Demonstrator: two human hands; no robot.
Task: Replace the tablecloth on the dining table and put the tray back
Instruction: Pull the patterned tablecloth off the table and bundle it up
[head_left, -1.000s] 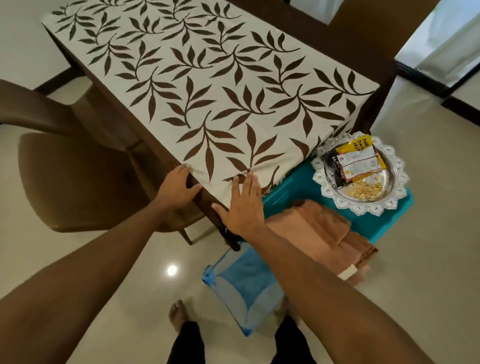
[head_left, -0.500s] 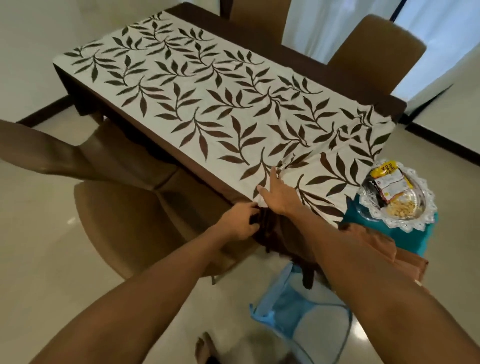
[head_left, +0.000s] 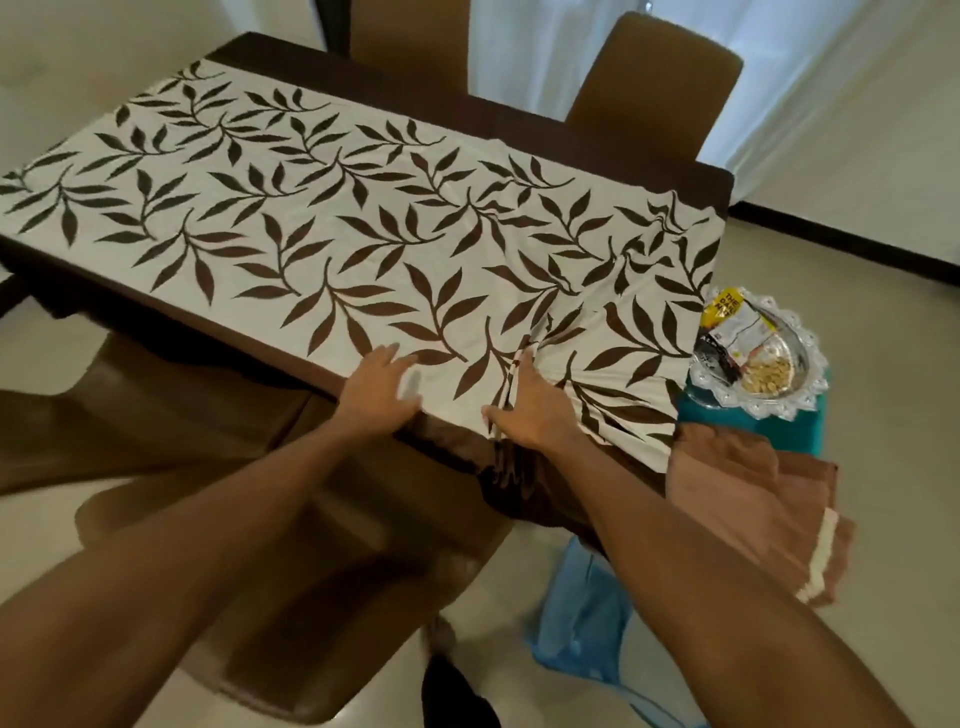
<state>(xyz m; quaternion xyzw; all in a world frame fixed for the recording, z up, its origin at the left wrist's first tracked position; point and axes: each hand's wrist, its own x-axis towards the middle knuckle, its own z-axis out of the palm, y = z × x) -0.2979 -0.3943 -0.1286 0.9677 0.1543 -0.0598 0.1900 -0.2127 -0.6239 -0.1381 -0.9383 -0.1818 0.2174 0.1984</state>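
A cream tablecloth with brown leaves (head_left: 322, 208) covers the dark dining table (head_left: 597, 135). It is bunched into folds near its right end. My left hand (head_left: 382, 392) lies flat on the cloth's near edge, fingers spread. My right hand (head_left: 535, 410) presses flat on the gathered folds just to the right of it. A silver tray (head_left: 810, 384) with snack packets and nuts sits on a teal stool (head_left: 769, 431) at the table's right end.
Folded brown cloth (head_left: 753, 514) lies by the stool below the tray. A blue bag (head_left: 587, 623) sits on the floor. Brown chairs stand at the near side (head_left: 171, 415) and far side (head_left: 654, 83). White curtains hang behind.
The view has shifted left and back along the table. My left hand came up from the dark edge onto the cloth and opened flat; the right hand stays on the folds.
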